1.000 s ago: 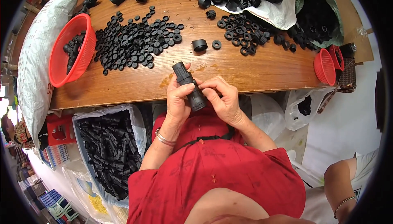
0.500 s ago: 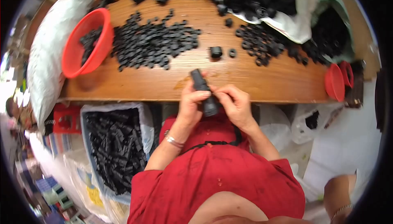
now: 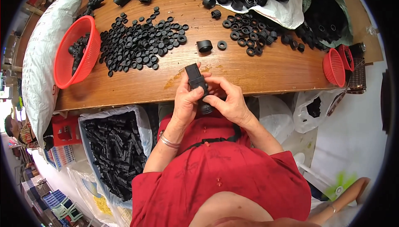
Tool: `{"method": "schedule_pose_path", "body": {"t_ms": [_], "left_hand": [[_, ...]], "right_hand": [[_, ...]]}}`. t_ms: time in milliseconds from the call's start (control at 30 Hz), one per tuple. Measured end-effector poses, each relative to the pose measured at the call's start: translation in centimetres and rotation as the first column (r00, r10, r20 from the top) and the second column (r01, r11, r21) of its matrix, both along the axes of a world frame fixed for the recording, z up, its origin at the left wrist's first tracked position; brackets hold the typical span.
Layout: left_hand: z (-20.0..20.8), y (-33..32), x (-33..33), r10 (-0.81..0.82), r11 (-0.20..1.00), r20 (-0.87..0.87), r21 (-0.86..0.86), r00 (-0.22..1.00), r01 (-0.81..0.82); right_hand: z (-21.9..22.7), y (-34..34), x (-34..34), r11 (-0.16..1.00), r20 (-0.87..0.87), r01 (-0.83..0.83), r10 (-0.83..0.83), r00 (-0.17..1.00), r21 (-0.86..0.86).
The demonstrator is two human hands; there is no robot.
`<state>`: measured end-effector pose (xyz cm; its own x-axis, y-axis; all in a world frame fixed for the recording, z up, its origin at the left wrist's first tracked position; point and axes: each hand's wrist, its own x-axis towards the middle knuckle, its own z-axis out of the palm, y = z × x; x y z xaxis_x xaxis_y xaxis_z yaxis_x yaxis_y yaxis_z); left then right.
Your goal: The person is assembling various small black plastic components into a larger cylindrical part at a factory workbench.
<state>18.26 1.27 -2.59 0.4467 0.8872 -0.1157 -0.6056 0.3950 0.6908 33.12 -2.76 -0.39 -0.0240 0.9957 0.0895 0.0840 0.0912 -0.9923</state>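
Our wooden desk (image 3: 266, 74) carries small black caps (image 3: 137, 44) toward its left edge. At its near edge, our left hand (image 3: 185, 103) grips a black tube (image 3: 196, 77); our right hand (image 3: 233, 106) pinches that tube's side.

The left grip (image 3: 185, 101) is curled, its thumb (image 3: 195, 95) laid rightward; the right grip (image 3: 231, 105) sits just beside, fingers (image 3: 219, 81) bent leftward. Both forearms (image 3: 161, 155) slant inward from the near side.

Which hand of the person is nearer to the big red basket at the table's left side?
Left. The left hand is to the right of the big red basket, gripping a black part; the right hand is farther right, at the part's right side.
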Motion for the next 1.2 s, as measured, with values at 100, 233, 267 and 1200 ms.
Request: {"method": "schedule_pose_path", "body": {"t_ms": [100, 233, 267, 1200], "left_hand": [[-0.6, 0.3, 0.3, -0.037, 0.998, 0.045, 0.045, 0.998, 0.035], [0.1, 1.0, 0.5, -0.026, 0.999, 0.048, 0.038, 0.998, 0.025], [0.2, 1.0, 0.5, -0.006, 0.999, 0.030, 0.051, 1.000, 0.004], [-1.3, -1.9, -5.3, 0.239, 0.955, 0.073, -0.196, 0.968, -0.221]], "right_hand": [[-0.4, 0.2, 0.3, 0.998, -0.069, 0.002, -0.006, 0.998, -0.055], [0.4, 0.6, 0.3, 0.995, -0.166, -0.010, -0.007, 0.986, -0.100], [0.5, 0.5, 0.4, 0.994, -0.168, -0.009, -0.010, 0.986, -0.113], [-1.0, 9.9, -3.5, 0.908, 0.545, -0.282, 0.074, 0.835, 0.309]]}}
